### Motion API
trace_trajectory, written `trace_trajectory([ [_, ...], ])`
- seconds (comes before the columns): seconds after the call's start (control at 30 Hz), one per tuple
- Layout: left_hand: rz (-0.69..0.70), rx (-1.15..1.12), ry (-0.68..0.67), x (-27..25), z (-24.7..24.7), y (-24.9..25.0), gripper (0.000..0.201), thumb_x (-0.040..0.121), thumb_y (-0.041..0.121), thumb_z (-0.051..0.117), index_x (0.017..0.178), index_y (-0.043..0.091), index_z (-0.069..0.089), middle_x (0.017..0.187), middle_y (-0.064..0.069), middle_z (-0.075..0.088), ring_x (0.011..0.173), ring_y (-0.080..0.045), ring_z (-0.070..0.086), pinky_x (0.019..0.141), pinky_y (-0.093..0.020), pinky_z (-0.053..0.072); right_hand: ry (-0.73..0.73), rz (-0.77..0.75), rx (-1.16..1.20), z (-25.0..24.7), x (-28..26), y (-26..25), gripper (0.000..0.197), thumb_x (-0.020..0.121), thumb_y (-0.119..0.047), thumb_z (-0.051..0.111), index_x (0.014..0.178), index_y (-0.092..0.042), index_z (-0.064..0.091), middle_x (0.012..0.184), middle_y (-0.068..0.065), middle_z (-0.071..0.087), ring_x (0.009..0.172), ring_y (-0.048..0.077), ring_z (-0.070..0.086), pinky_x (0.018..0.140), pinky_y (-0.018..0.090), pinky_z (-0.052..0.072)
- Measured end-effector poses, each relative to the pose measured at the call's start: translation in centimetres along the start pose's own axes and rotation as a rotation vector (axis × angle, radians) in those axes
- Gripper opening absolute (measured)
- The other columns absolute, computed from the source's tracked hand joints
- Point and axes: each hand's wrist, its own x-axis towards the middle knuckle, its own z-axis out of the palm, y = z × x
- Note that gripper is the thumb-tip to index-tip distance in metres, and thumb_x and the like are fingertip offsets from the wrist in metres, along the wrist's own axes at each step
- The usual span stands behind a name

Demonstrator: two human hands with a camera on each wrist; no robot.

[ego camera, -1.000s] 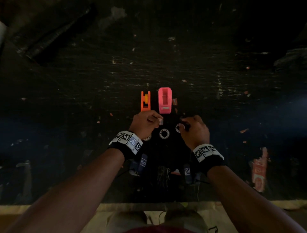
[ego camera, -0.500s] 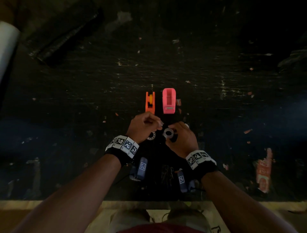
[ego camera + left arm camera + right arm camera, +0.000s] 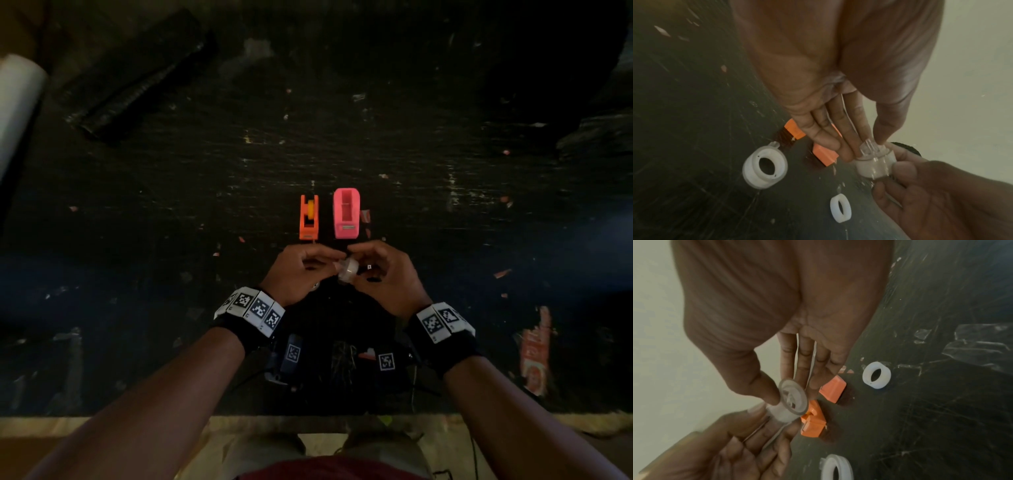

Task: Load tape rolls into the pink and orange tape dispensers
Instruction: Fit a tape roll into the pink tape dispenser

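Note:
The orange dispenser [image 3: 309, 217] and the pink dispenser [image 3: 346, 214] stand side by side on the dark table [image 3: 445, 240], just beyond my hands. Between my hands, a little above the table, is a small white tape roll [image 3: 348, 269] with a clear spool [image 3: 869, 146] through it. My left hand [image 3: 334, 260] pinches the clear spool's end between thumb and fingers. From the other side my right hand [image 3: 361, 265] grips the small tape roll [image 3: 785, 413]. A larger tape roll [image 3: 764, 167] and a small white ring [image 3: 840, 207] lie flat on the table below my hands.
A white cylinder [image 3: 17, 102] juts in at the far left and a dark bundle [image 3: 137, 75] lies at the back left. Crumpled clear film [image 3: 978, 347] lies to the right. Red paper scraps [image 3: 534, 349] sit near the table's front edge [image 3: 102, 419].
My right hand picked the small roll off the table and lifted it. My left hand left the table and came across to meet it; both now hold it together.

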Motion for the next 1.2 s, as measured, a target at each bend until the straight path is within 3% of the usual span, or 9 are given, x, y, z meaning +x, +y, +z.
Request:
trace_trajectory([
  [0.17,0.013,0.007,0.006,-0.2,-0.4,-0.3,0.024,0.088,0.009,0.078,0.111,0.014,0.078,0.110,0.000,0.080,0.102,-0.013,0.076,0.096,-0.029,0.058,0.041,0.060,0.158,-0.4,-0.1,0.4,0.040,0.078,0.007,0.080,0.115,-0.003,0.069,0.111,0.003,0.075,0.102,0.010,0.073,0.087,0.021,0.058],
  [0.4,0.008,0.044,0.034,-0.7,0.0,-0.4,0.023,0.084,0.017,0.083,0.108,0.019,0.080,0.104,0.004,0.081,0.097,-0.009,0.077,0.094,-0.031,0.060,0.055,0.096,0.306,0.1,-0.4,1.3,0.034,0.080,0.006,0.079,0.111,-0.005,0.073,0.110,0.010,0.077,0.106,0.023,0.074,0.098,0.042,0.057],
  [0.6,-0.020,-0.067,0.037,-0.6,0.3,0.0,0.031,0.083,0.014,0.083,0.113,0.013,0.075,0.109,-0.001,0.079,0.104,-0.013,0.076,0.095,-0.033,0.060,0.050,0.163,0.515,0.1,-0.8,0.9,0.034,0.083,0.006,0.075,0.116,0.001,0.071,0.114,0.013,0.077,0.109,0.026,0.073,0.099,0.040,0.057],
  [0.67,-0.057,-0.156,0.005,-0.6,0.1,0.4,0.033,0.086,0.009,0.080,0.118,0.010,0.073,0.113,-0.005,0.078,0.107,-0.017,0.075,0.089,-0.034,0.062,0.040,0.161,0.562,0.0,-0.9,0.6,0.033,0.085,0.007,0.072,0.118,0.000,0.071,0.116,0.015,0.076,0.111,0.028,0.072,0.098,0.040,0.058],
  [0.8,-0.031,-0.180,0.014,-0.6,-0.5,0.6,0.027,0.086,0.005,0.079,0.112,0.008,0.074,0.106,-0.006,0.080,0.098,-0.014,0.077,0.078,-0.023,0.059,0.067,0.114,0.493,-0.2,-0.9,0.0,0.030,0.087,0.009,0.068,0.116,0.002,0.072,0.115,0.015,0.076,0.110,0.025,0.073,0.098,0.036,0.057],
  [0.93,-0.007,-0.109,0.038,-0.5,-0.6,0.4,0.025,0.082,0.005,0.082,0.105,0.014,0.075,0.102,-0.005,0.081,0.099,-0.014,0.077,0.085,-0.027,0.058,0.049,0.186,0.480,0.0,-0.7,-0.5,0.027,0.092,-0.001,0.068,0.118,-0.001,0.072,0.115,0.014,0.077,0.104,0.023,0.073,0.090,0.034,0.059],
  [1.03,-0.014,-0.092,0.036,-0.5,-0.4,0.3,0.026,0.081,0.005,0.084,0.104,0.016,0.076,0.101,-0.002,0.081,0.100,-0.014,0.077,0.089,-0.028,0.058,0.087,0.160,0.425,0.3,-0.6,-0.6,0.028,0.085,-0.003,0.077,0.113,-0.003,0.075,0.108,0.012,0.079,0.100,0.021,0.076,0.085,0.031,0.062],
  [1.2,-0.039,-0.059,0.080,-0.1,0.3,0.3,0.024,0.079,0.002,0.084,0.100,0.010,0.076,0.092,0.003,0.081,0.090,-0.006,0.077,0.082,-0.021,0.058,0.147,0.172,0.394,0.8,-0.4,-0.2,0.027,0.080,0.003,0.079,0.106,-0.003,0.077,0.103,0.010,0.080,0.096,0.018,0.077,0.082,0.026,0.059],
])
